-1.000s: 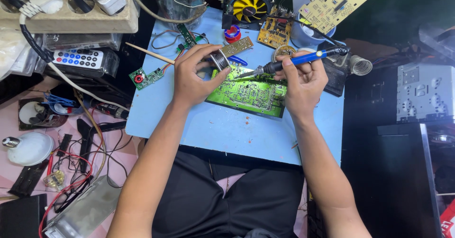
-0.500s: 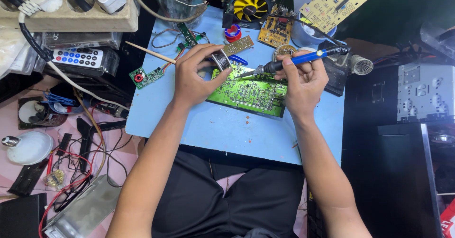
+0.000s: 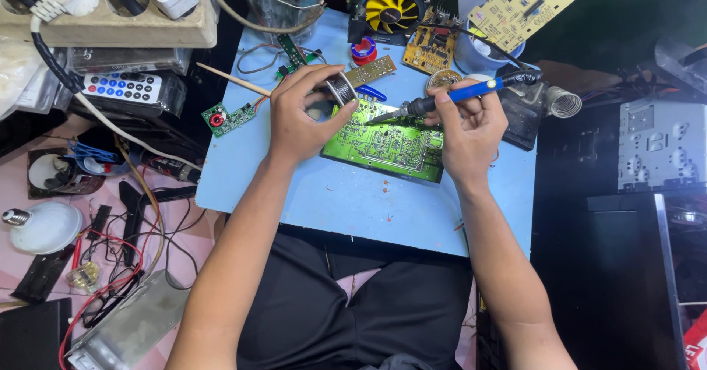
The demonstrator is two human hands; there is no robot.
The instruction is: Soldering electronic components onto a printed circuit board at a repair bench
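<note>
Two hands work the green circuit board (image 3: 389,143) at mid-table: left hand (image 3: 300,117) pinches a solder spool (image 3: 341,88), right hand (image 3: 470,131) grips the soldering iron (image 3: 455,96), tip on the board's far edge; soldering looks midway.

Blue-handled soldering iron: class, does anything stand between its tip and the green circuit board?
Nothing visible does. The blue-handled soldering iron, held by the right hand, points its tip at the green circuit board, with no object between.

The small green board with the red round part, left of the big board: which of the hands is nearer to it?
Left. The left hand is just right of the small green board; the right hand is far across the large circuit board.
</note>
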